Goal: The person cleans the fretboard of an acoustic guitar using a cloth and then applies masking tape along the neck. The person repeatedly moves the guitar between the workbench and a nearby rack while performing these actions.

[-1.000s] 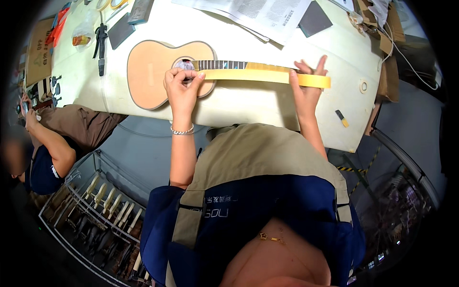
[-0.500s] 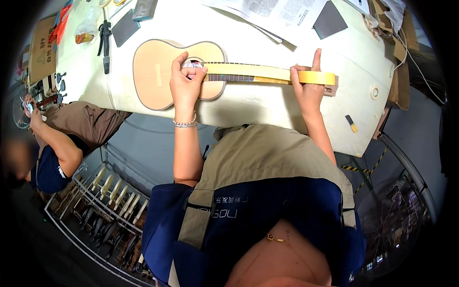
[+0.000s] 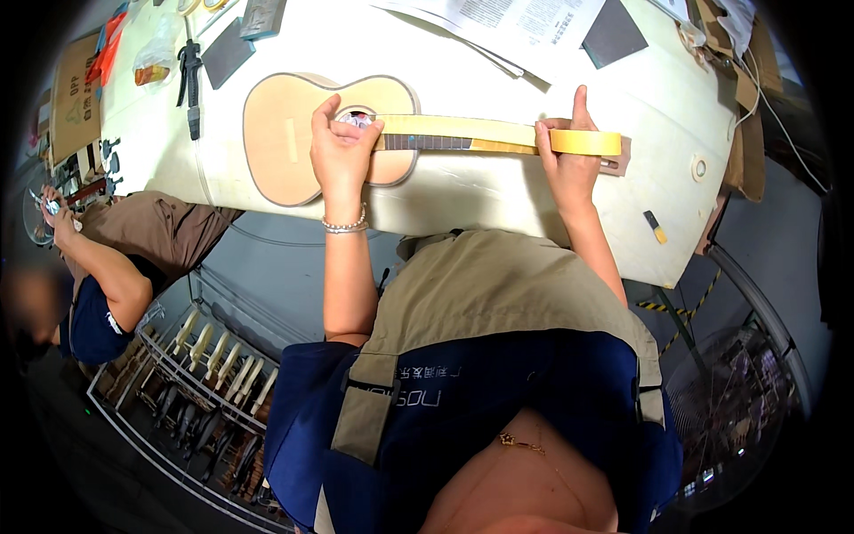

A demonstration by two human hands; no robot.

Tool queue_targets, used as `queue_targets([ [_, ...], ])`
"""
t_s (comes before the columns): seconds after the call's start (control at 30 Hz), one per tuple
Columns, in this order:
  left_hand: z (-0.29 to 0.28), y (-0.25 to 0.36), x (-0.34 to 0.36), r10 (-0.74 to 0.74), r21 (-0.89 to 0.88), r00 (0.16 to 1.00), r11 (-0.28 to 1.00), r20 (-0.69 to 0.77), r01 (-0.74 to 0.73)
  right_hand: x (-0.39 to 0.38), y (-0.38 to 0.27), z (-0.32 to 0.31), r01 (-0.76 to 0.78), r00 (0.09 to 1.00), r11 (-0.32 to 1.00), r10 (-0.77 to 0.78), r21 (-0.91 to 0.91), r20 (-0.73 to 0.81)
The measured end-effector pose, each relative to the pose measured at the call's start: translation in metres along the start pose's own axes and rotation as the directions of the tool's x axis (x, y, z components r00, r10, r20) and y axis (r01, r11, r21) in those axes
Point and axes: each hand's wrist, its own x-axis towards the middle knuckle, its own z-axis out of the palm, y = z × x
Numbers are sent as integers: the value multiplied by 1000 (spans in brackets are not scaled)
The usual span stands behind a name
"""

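at an off-white table [image 3: 645, 214], over a pale wooden figure-eight guitar [image 3: 283, 133] beneath left hand [image 3: 341, 165] and right hand [image 3: 572, 178]; holding along its dark neck [image 3: 436, 142] a flat yellow tape strip [image 3: 463, 129]; pinching its end left-handed, gripping its yellow roll [image 3: 587, 142] right-handed.

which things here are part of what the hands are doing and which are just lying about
In use:
- yellow tape, held between left hand and right hand
- small guitar, its neck beneath the tape

Apparently just lying about:
- small tape roll
- black-and-yellow tool
- printed sheets
- grey pad
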Motion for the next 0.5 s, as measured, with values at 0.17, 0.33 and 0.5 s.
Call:
queue_targets([
  [0.17, 13, -10, -19, 457, 262, 889, 857, 10, -444, -1, 2, 3, 29, 999, 1000, -29, 7, -19],
  [0.33, 24, -22, -36, 497, 562, 833, 629, 241, -538, 0, 3, 4, 74, 996, 996, -76, -46, -50],
  [0.5, 30, -16, -42, 456, 616, 857, 611, 239, -497, -3, 3, 8, 125, 988, 980, -137, -154, -70],
])
